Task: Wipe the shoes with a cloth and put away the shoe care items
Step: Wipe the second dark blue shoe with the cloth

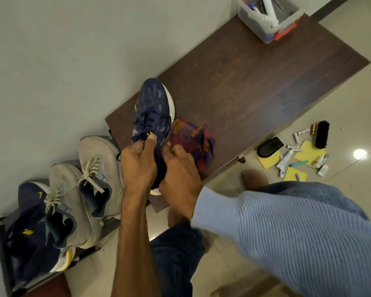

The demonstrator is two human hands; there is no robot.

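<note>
A navy sneaker (pixel 153 103) with yellow marks and a white sole rests on the dark wooden bench (pixel 255 78), toe pointing away. My left hand (pixel 137 161) grips its heel and tongue area, thumb on top. My right hand (pixel 178 170) holds a checked red, purple and orange cloth (pixel 191 138) against the shoe's right side. On the floor to the right lie shoe care items: a black brush (pixel 321 135), a black sponge applicator (pixel 269 146), yellow cloths (pixel 308 152) and several small tubes (pixel 285 160).
A low rack (pixel 0 232) at the left carries two grey sneakers (pixel 94 174) and another navy sneaker (pixel 32 228). A clear plastic box (pixel 266 18) with an orange latch stands at the bench's far end. Tiled floor lies to the right.
</note>
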